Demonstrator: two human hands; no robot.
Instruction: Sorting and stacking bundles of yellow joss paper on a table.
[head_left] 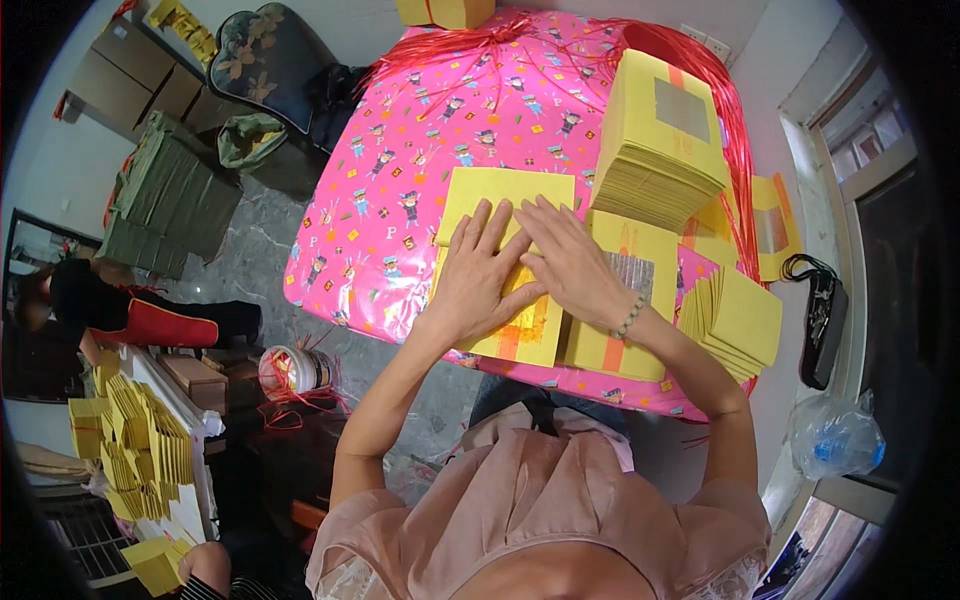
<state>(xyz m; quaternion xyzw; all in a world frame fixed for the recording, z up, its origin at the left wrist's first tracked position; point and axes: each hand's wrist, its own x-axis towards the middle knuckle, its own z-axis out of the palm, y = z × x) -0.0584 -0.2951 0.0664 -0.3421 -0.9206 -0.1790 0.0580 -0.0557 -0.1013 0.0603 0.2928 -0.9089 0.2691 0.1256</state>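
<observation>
My left hand (477, 275) lies flat, fingers spread, on a yellow paper sheet (510, 187) near the table's front edge. Beside it my right hand (573, 262) also rests with fingers stretched out, its fingertips close to the left ones. A beaded bracelet circles my right wrist. Under my palms the yellow paper shows an orange stripe and a shiny gold patch, partly hidden by my hands. Just to the right is another pile of yellow paper (640, 362) with a silver patch and orange stripe. A tall stack of yellow paper (655, 150) stands behind it.
The table has a pink patterned cover (400, 190). Red strings (480, 40) spread over its far side. Fanned yellow paper (740, 320) lies at the right corner. To the left are a bucket (295, 370), a chair (265, 65), and other people beside a table of yellow paper bundles (140, 440).
</observation>
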